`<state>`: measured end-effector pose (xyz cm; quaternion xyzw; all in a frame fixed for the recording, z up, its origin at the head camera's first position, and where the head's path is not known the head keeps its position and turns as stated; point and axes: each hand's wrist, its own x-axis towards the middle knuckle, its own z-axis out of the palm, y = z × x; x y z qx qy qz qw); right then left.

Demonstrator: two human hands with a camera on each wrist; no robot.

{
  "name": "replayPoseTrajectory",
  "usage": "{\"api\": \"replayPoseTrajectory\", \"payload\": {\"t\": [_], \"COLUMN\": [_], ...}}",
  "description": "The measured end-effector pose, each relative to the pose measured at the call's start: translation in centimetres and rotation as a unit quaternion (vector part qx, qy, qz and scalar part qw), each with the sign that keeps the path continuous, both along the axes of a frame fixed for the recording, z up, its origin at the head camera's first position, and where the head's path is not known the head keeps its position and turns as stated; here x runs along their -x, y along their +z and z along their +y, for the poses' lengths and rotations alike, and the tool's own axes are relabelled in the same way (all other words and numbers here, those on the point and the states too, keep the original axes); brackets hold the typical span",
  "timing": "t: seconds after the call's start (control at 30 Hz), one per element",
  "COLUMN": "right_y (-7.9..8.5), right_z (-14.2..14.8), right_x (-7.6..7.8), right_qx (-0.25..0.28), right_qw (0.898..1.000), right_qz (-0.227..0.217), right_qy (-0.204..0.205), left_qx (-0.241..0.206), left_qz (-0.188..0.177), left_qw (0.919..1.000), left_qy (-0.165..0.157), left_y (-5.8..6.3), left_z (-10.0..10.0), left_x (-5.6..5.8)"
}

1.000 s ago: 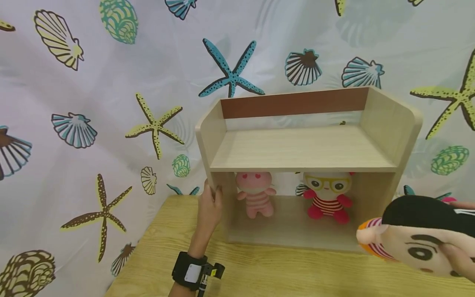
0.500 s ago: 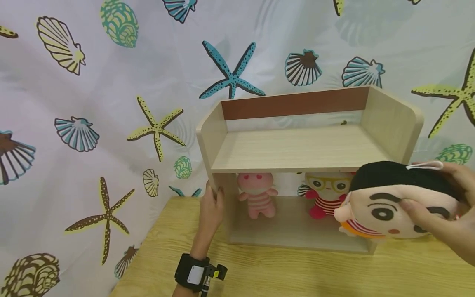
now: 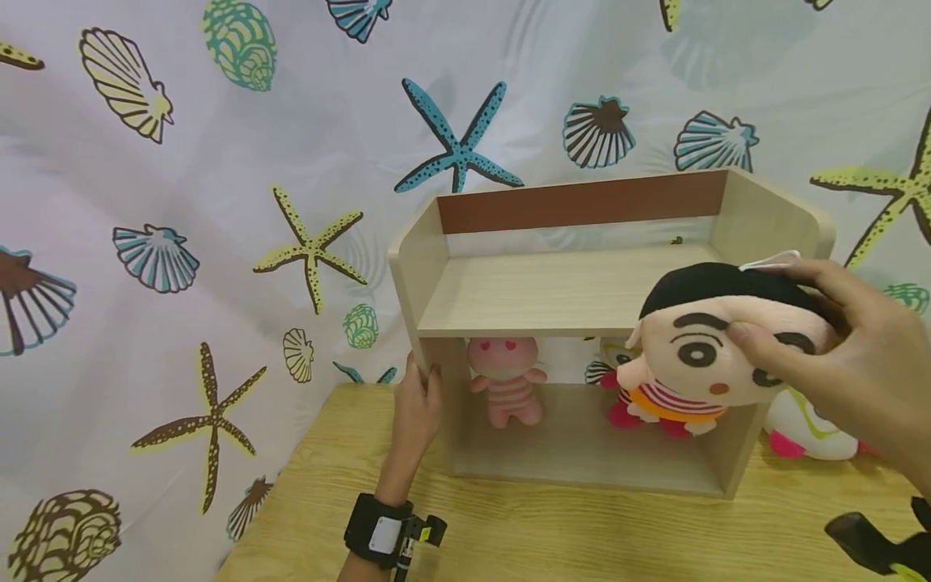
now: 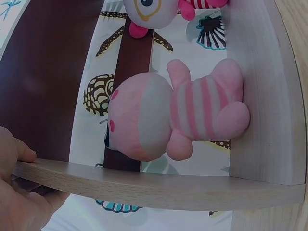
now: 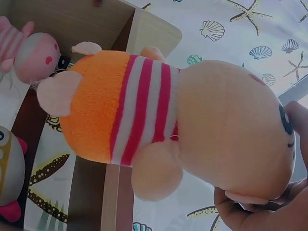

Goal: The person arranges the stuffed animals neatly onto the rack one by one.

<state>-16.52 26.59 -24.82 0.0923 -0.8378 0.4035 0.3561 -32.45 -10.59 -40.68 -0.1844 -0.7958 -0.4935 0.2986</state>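
Note:
My right hand [image 3: 865, 356] grips a plush doll [image 3: 687, 384] by its head, thumb across the face. The doll has black hair, a pink-striped top and orange bottoms. It hangs tilted before the right half of a two-tier wooden shelf [image 3: 553, 291], apart from the boards. My left hand [image 3: 418, 408] holds the shelf's left side panel, with fingers and thumb on either side of its edge [image 4: 144, 190]. A pink striped plush toy [image 3: 509, 396] sits in the lower compartment at left. Beside it, a plush toy with yellow glasses [image 3: 615, 353] is mostly hidden behind the doll.
On the wooden table [image 3: 553, 533], right of the shelf, lies another white plush toy [image 3: 807, 424], partly covered by my right arm. The shelf's upper tier holds nothing. A shell-and-starfish patterned cloth [image 3: 218, 145] hangs behind and to the left.
My right hand has brought the doll leftward and up from the right edge to the front of the shelf, now covering the glasses toy. My left hand keeps its hold on the panel.

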Motion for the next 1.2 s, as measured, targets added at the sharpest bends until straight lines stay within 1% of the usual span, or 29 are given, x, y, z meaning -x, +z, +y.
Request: {"api": "replayPoseTrajectory", "payload": {"t": [0.1, 0.2, 0.33, 0.43, 0.5, 0.57, 0.63, 0.73, 0.83, 0.9, 0.97, 1.07, 1.13, 1.2], "right_y": [0.9, 1.7, 2.7, 3.5, 4.1, 4.7, 5.2, 6.2, 7.1, 7.9, 8.6, 9.3, 9.6, 9.8], "right_z": [-0.4, -0.9, -1.6, -2.3, -2.9, -3.6, -4.1, -4.8, -5.5, -6.1, -6.6, -7.5, -7.9, -8.2], "right_x": [0.5, 1.1, 1.7, 2.4, 2.8, 3.3, 3.7, 4.5, 5.6, 6.4, 7.2, 8.2, 8.8, 9.3], "right_qx": [0.002, 0.0, -0.009, -0.004, 0.006, 0.005, -0.001, -0.035, -0.053, -0.057, -0.04, -0.016, 0.004, 0.013], "right_qw": [1.0, 1.0, 1.0, 1.0, 0.999, 0.999, 0.999, 0.999, 0.997, 0.995, 0.993, 0.992, 0.991, 0.992], "right_qz": [0.006, 0.014, 0.018, 0.02, 0.014, 0.011, 0.0, -0.023, -0.055, -0.078, -0.095, -0.106, -0.101, -0.091], "right_qy": [0.016, 0.024, 0.011, 0.015, 0.028, 0.038, 0.041, 0.013, 0.015, 0.026, 0.055, 0.072, 0.087, 0.09], "left_qx": [-0.004, -0.005, 0.0, 0.0, -0.003, -0.004, -0.006, -0.012, -0.011, -0.008, -0.005, -0.003, -0.001, 0.002], "left_qz": [-0.001, 0.001, 0.014, 0.017, 0.012, 0.004, -0.002, -0.005, -0.006, -0.004, -0.001, 0.001, 0.0, -0.002], "left_qw": [1.0, 1.0, 0.9999, 0.9998, 0.9999, 1.0, 1.0, 0.9999, 0.9999, 1.0, 1.0, 1.0, 1.0, 1.0], "left_qy": [0.0, -0.002, -0.004, -0.004, -0.006, -0.005, -0.004, -0.001, 0.001, 0.002, 0.002, 0.003, 0.004, 0.005], "left_y": [-0.1, -0.1, 0.1, 0.2, 0.3, 0.3, 0.1, -0.1, -0.2, -0.2, -0.1, -0.1, -0.2, -0.3], "left_z": [0.0, -0.1, 0.0, 0.0, 0.0, 0.0, 0.0, 0.0, -0.1, -0.1, -0.1, -0.2, -0.2, -0.2], "left_x": [0.0, 0.1, 0.2, 0.4, 0.4, 0.4, 0.4, 0.2, 0.1, 0.1, 0.2, 0.3, 0.4, 0.3]}}
